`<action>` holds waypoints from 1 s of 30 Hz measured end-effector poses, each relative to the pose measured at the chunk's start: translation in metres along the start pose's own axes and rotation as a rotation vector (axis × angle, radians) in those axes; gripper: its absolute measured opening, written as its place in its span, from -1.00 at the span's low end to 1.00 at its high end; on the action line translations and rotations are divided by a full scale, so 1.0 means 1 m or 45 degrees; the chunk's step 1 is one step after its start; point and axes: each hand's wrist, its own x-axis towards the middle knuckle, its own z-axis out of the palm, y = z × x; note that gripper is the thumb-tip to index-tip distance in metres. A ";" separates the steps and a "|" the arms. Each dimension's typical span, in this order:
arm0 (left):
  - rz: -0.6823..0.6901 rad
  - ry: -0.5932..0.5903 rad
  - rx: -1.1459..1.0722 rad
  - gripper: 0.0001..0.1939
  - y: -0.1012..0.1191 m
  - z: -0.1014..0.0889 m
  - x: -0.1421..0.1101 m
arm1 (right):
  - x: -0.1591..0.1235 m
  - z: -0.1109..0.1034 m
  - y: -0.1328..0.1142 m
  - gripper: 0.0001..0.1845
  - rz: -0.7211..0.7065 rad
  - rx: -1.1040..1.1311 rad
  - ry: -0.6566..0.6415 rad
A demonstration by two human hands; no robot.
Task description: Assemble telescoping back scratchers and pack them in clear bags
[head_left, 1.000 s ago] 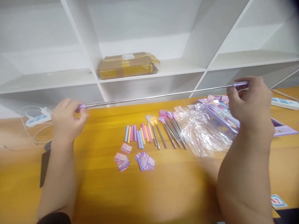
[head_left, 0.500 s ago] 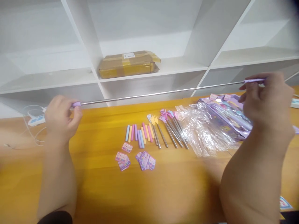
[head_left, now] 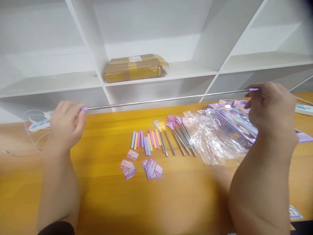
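A telescopic back scratcher [head_left: 168,99] with a thin silver rod and purple ends is stretched out level above the table. My left hand [head_left: 66,125] is closed round its purple left end. At the other purple end, my right hand [head_left: 271,106] is closed too, its fingers partly hidden behind the hand. Below the rod lie several back scratcher rods [head_left: 179,138] with small claw heads in pink, purple, blue and yellow. Beside them several pastel handle tubes [head_left: 146,142] lie in a row. Small printed cards [head_left: 152,168] are in loose groups nearer me.
Clear plastic bags [head_left: 215,138] lie on the wooden table [head_left: 110,205], against a purple display box [head_left: 234,130] with wrapped items. White shelves [head_left: 158,78] stand behind, holding a taped cardboard box [head_left: 133,68]. Power strips [head_left: 40,125] with cables are at the left and right.
My right hand has moved left and slightly down, so the extended rod is a little shorter. My left hand has barely moved and both hands keep their hold.
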 end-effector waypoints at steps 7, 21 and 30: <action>0.032 0.117 0.032 -0.76 -0.003 -0.008 0.000 | -0.001 0.003 -0.009 -0.74 -0.100 0.066 0.051; 0.080 -0.072 -0.042 -0.69 0.049 0.012 0.001 | -0.016 0.000 -0.087 -0.72 -0.457 -0.028 -0.168; 0.167 -0.060 -0.344 -0.61 0.139 0.038 -0.021 | -0.074 -0.001 -0.216 -0.61 -0.900 -0.129 -0.300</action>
